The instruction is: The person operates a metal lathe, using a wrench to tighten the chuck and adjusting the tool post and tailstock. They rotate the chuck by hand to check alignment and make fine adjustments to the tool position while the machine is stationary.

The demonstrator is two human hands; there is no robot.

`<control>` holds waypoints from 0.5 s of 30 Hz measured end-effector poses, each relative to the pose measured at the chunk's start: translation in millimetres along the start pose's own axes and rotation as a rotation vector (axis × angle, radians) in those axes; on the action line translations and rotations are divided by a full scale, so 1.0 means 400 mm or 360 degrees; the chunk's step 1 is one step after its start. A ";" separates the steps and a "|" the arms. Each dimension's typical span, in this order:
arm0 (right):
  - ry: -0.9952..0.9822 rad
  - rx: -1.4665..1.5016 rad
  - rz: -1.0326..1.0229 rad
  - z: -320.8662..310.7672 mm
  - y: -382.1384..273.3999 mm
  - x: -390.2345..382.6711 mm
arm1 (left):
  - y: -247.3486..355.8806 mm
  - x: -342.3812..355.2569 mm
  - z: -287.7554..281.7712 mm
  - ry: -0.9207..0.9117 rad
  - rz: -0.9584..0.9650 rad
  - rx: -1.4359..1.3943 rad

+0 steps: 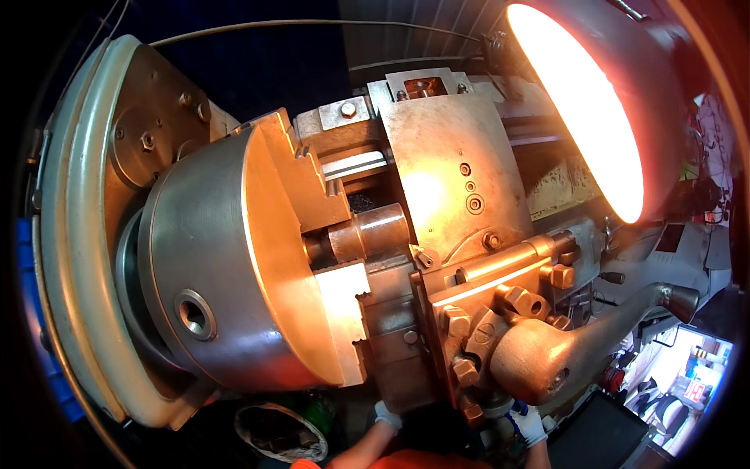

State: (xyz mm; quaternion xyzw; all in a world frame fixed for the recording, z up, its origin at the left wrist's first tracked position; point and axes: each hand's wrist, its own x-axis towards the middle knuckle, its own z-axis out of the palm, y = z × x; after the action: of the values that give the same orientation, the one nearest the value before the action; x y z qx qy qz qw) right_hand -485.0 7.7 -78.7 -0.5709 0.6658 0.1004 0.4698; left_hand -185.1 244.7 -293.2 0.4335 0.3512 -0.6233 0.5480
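A metal lathe fills the view. Its large chuck [211,258] grips a short cylindrical steel workpiece [367,233] between stepped jaws. A cutting tool [424,256] in the tool post [488,313] points at the workpiece, with a small gap visible. My left hand [388,416], in a white glove, is at the near edge of the carriage; its fingers are mostly hidden. My right hand [529,424], in a white glove with blue on the fingers, is curled beside a round grey dial [498,406] below the tool post. What it grips is hidden.
A bright lamp [582,117] hangs at the upper right. The tool post's thick lever [601,336] reaches right. Below the chuck stands an open round container [281,434] with dark contents. A dark flat tray-like panel [598,430] lies at the lower right.
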 end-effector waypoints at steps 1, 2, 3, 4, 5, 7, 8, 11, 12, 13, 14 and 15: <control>0.0034 -0.0032 -0.0042 0.005 0.022 0.000 | 0.005 0.014 -0.008 0.0078 -0.0022 0.0000; 0.0067 -0.0064 -0.0085 0.005 0.044 0.000 | 0.005 0.023 -0.015 0.0137 -0.0043 -0.0002; 0.0027 -0.0118 -0.0147 0.001 0.043 0.003 | 0.010 0.033 -0.019 0.0187 -0.0051 0.0000; -0.0013 -0.0172 -0.0209 -0.002 0.042 0.007 | 0.010 0.038 -0.024 0.0215 -0.0063 -0.0006; -0.0040 -0.0223 -0.0233 -0.005 0.042 0.009 | 0.010 0.045 -0.026 0.0238 -0.0064 -0.0002; -0.0083 -0.0318 -0.0246 -0.011 0.042 0.011 | 0.014 0.053 -0.032 0.0276 -0.0076 -0.0003; -0.0087 -0.0351 -0.0218 -0.007 0.046 0.005 | 0.023 0.053 -0.032 0.0287 -0.0093 0.0020; -0.0030 -0.0225 -0.0222 0.014 0.223 0.035 | 0.023 0.051 -0.031 0.0310 -0.0106 0.0032; -0.0031 -0.0198 -0.0234 0.019 0.229 0.037 | 0.026 0.051 -0.033 0.0316 -0.0108 0.0041; -0.0060 -0.0198 -0.0263 0.020 0.234 0.040 | 0.029 0.054 -0.036 0.0324 -0.0114 0.0042; -0.0077 -0.0190 -0.0290 0.019 0.239 0.041 | 0.029 0.056 -0.035 0.0327 -0.0118 0.0049; -0.0094 -0.0177 -0.0317 0.021 0.229 0.041 | 0.032 0.056 -0.038 0.0337 -0.0117 0.0058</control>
State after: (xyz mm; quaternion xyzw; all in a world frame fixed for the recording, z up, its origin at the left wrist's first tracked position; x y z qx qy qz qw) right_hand -557.3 32.6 -132.2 -0.6562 0.5850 0.1068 0.4645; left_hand -170.5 248.0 -319.2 0.4936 0.4115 -0.6000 0.4765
